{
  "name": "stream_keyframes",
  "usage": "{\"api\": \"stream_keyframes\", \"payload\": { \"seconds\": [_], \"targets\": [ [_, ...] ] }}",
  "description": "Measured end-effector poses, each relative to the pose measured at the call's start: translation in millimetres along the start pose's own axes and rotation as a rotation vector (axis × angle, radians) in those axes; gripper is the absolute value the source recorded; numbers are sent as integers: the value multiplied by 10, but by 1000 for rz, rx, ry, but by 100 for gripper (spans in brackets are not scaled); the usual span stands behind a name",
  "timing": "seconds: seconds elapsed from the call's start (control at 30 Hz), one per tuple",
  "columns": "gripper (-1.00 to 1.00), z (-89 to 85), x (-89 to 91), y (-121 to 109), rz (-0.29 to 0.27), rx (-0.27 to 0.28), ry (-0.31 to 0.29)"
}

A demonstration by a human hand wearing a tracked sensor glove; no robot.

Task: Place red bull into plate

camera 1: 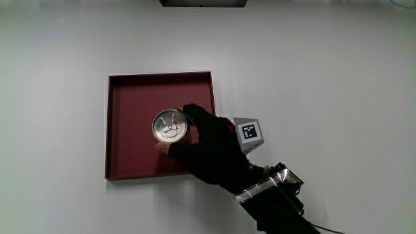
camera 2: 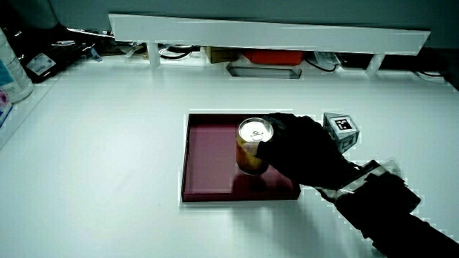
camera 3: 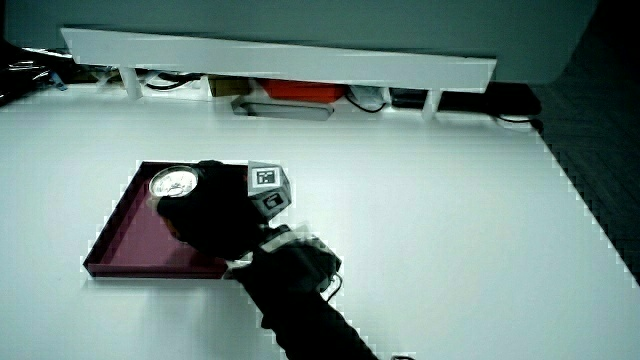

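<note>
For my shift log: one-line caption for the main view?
Gloved hand grasps an upright can standing inside the dark red square tray on the white table.

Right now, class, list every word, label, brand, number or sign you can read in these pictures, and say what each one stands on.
No text can be read as words.
Small patterned cube on the back of the black-gloved hand: a black-and-white square marker, no letters.
Upright metal drinks can, held in the dark red square tray: its side shows no brand; lid markings too small.
Pale bottle at the table's edge: label blurred.
</note>
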Motion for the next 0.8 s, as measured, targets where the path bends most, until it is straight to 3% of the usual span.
{"api": "stream_keyframes", "payload": {
  "seconds": [0.23, 0.27, 0.33, 0.43, 0.47, 0.6, 0.63, 0.8],
  "targets": [
    [-100, 192, -298, -143, -32, -121, -116],
    [-100, 211, -335, -169, -43, -138, -106],
    [-100, 266, -395, -217, -61, -148, -147],
    [-100, 334, -476, -282, -50, -157, -165],
    [-100, 362, -496, -300, -52, -157, -205],
    [-100, 425, -551, -351, -36, -158, -231],
    [-100, 444, -546, -357, -35, -158, -263],
    [-100, 466, -551, -383, -59, -156, -280]
  ]
}}
